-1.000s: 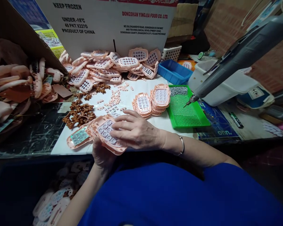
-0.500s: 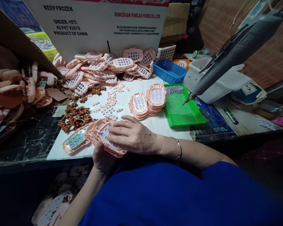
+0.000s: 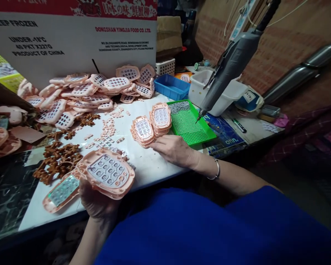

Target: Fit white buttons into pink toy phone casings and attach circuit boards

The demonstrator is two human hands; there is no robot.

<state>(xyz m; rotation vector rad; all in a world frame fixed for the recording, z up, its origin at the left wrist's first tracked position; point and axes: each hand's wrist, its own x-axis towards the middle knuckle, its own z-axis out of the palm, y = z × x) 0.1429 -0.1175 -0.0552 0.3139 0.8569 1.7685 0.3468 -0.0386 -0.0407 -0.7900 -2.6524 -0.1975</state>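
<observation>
The left hand [image 3: 99, 204] grips the pink casing [image 3: 109, 173]. The right hand [image 3: 179, 151] has left the casing and is now beside the pink stack [image 3: 142, 129], fingers slightly bent; whether it grips anything is indeterminable.

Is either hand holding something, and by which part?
The left hand holds a pink casing by its near left edge. Right hand: fingertips at the smaller stack; whether gripping, I cannot tell.

A bright blue top [image 3: 182, 224] is covering the torso, its right sleeve [image 3: 255, 200] ending short; a slim, shiny silver-coloured bangle [image 3: 217, 169] is circling the right wrist [image 3: 206, 165].
</observation>
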